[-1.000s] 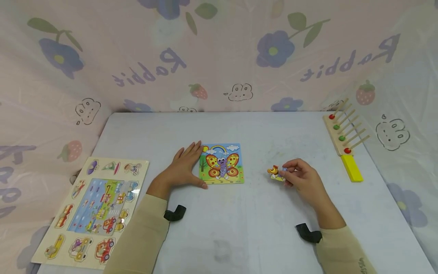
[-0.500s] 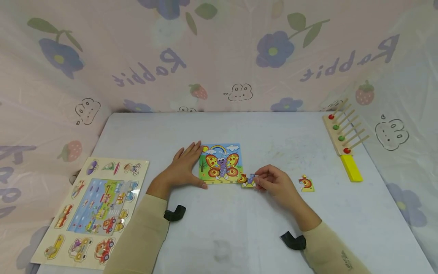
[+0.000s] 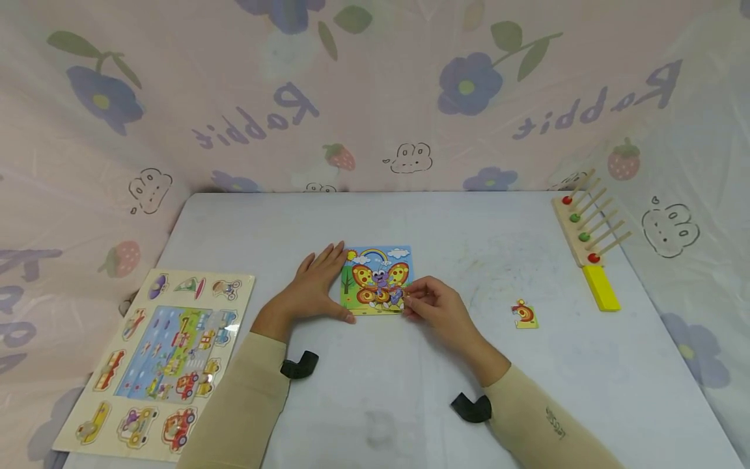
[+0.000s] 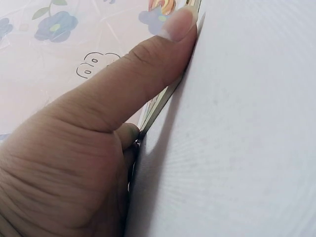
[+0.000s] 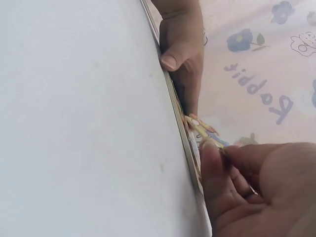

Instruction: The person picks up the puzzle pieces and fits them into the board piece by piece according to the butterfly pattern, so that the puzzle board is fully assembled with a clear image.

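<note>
A square butterfly puzzle board (image 3: pixel 375 255) lies flat on the white table. My left hand (image 3: pixel 310 286) rests along its left edge, fingers straight and thumb spread toward the near left corner. My right hand (image 3: pixel 438 303) pinches a puzzle piece (image 3: pixel 394 299), yellow, orange and purple, between thumb and fingertips. That piece is over the lower part of the board; in the right wrist view the piece (image 5: pixel 210 132) is tilted just above the board. A second puzzle piece (image 3: pixel 526 316), with an orange and red spiral, lies loose on the table to the right.
A large vehicle puzzle board (image 3: pixel 225 339) lies at the left, partly behind my left sleeve. On the right is a wooden peg stand (image 3: pixel 577 229) with red and green beads, and a yellow block (image 3: pixel 603 288) touches its near end. Patterned curtains (image 3: pixel 375 98) surround the table.
My right hand has moved left, carrying the puzzle piece from the open table to above the board. The spiral piece, hidden at first, now shows on the table. My left hand has stayed still.
</note>
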Demonstrator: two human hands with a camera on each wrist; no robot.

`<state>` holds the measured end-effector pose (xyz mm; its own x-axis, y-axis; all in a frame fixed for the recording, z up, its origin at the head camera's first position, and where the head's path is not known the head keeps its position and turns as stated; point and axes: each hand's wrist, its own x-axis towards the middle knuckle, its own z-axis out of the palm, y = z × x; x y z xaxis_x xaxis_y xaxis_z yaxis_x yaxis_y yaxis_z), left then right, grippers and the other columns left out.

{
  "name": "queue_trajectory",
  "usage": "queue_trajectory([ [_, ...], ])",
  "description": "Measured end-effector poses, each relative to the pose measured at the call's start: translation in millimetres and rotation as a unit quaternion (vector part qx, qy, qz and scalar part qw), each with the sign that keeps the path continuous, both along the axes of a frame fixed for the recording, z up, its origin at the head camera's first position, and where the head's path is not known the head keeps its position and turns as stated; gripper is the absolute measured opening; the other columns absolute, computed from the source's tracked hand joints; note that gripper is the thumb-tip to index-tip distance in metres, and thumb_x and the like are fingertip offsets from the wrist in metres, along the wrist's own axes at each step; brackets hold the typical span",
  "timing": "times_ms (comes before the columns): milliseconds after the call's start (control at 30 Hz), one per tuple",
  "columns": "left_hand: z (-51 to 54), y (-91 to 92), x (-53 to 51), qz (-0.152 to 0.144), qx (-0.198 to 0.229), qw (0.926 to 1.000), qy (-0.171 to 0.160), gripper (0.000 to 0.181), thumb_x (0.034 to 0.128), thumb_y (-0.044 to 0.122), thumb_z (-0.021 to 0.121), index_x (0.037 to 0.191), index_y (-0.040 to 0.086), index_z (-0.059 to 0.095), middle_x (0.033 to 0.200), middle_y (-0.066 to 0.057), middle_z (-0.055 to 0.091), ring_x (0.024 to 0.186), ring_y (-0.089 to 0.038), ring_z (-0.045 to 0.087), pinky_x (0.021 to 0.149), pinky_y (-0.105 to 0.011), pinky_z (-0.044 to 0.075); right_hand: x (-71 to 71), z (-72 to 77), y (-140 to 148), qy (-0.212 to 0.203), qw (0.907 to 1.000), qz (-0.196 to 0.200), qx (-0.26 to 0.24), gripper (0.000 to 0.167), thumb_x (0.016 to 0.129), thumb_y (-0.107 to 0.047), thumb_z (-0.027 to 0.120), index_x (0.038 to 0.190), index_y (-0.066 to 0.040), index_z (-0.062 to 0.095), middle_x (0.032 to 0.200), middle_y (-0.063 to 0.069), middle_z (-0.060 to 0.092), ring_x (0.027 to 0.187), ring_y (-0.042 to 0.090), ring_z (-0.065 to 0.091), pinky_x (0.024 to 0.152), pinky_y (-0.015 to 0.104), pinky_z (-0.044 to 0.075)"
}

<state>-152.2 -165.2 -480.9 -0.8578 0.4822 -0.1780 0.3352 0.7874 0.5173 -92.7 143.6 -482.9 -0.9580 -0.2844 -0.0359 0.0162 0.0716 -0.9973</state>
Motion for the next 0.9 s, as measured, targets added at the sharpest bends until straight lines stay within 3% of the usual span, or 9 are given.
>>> queue_trajectory([
  [367, -0.7, -1.0, 0.4, 0.001, 0.003, 1.0000, 0.004, 0.149, 0.0674, 0.074, 0.094, 0.176, 0.011, 0.014, 0.182, 0.000, 0.000, 0.165, -0.019, -0.009, 0.129, -0.048, -0.011, -5.2, 2.1, -27.4, 0.006, 0.9988, -0.006, 0.048, 0.012, 0.103, 0.002, 0.072, 0.114, 0.006, 0.071, 0.095, 0.017, 0.073, 0.080, 0.028, 0.075, 0.068, 0.033, 0.065],
  [467, -0.8, -1.0, 0.4, 0.002, 0.004, 1.0000, 0.002, 0.149, 0.0673, 0.074, 0.094, 0.176, 0.012, 0.013, 0.182, 0.000, 0.000, 0.165, -0.019, -0.009, 0.129, -0.048, -0.011, -4.6, 3.0, -28.4, 0.034, 0.9955, -0.015, 0.087, 0.011, 0.103, -0.001, 0.073, 0.114, 0.002, 0.073, 0.094, 0.010, 0.073, 0.075, 0.023, 0.071, 0.064, 0.031, 0.062],
  [567, -1.1, -1.1, 0.1, 0.004, 0.003, 1.0000, 0.001, 0.149, 0.0671, 0.075, 0.094, 0.176, 0.012, 0.013, 0.182, 0.001, -0.001, 0.165, -0.019, -0.009, 0.129, -0.047, -0.012, -3.2, 3.8, -27.4, 0.090, 0.9849, -0.030, 0.145, 0.010, 0.102, -0.004, 0.075, 0.112, -0.003, 0.076, 0.099, 0.004, 0.070, 0.079, 0.019, 0.067, 0.068, 0.030, 0.058],
  [667, -1.7, -1.3, -0.4, 0.005, 0.003, 1.0000, 0.002, 0.150, 0.0663, 0.075, 0.094, 0.176, 0.012, 0.014, 0.182, 0.001, 0.000, 0.165, -0.019, -0.009, 0.129, -0.047, -0.011, -1.3, 4.3, -26.2, 0.161, 0.9624, -0.029, 0.217, 0.011, 0.101, -0.006, 0.078, 0.111, -0.006, 0.077, 0.106, 0.003, 0.067, 0.090, 0.020, 0.063, 0.077, 0.035, 0.057],
  [733, -2.1, -1.5, -0.5, 0.004, 0.003, 1.0000, 0.002, 0.150, 0.0662, 0.075, 0.094, 0.176, 0.012, 0.014, 0.182, 0.001, 0.000, 0.165, -0.018, -0.009, 0.129, -0.047, -0.011, 0.2, 5.4, -26.1, 0.205, 0.9439, -0.002, 0.259, 0.016, 0.101, -0.008, 0.077, 0.117, -0.005, 0.077, 0.117, 0.007, 0.070, 0.105, 0.026, 0.064, 0.091, 0.042, 0.056],
  [833, -2.6, -2.5, -0.8, 0.001, 0.005, 1.0000, 0.003, 0.150, 0.0668, 0.075, 0.094, 0.176, 0.012, 0.014, 0.182, 0.001, 0.000, 0.165, -0.018, -0.009, 0.129, -0.047, -0.011, 4.4, 7.9, -27.4, 0.254, 0.9049, 0.070, 0.335, 0.034, 0.103, -0.014, 0.076, 0.134, -0.004, 0.074, 0.141, 0.012, 0.067, 0.133, 0.035, 0.057, 0.110, 0.052, 0.049],
  [900, -3.4, -3.0, -1.2, -0.001, 0.006, 1.0000, 0.004, 0.149, 0.0670, 0.075, 0.094, 0.176, 0.012, 0.014, 0.182, 0.001, 0.000, 0.165, -0.018, -0.008, 0.129, -0.047, -0.010, 9.0, 10.3, -29.4, 0.271, 0.8724, 0.121, 0.388, 0.046, 0.104, -0.019, 0.074, 0.147, -0.003, 0.067, 0.159, 0.011, 0.057, 0.149, 0.039, 0.046, 0.114, 0.058, 0.045],
])
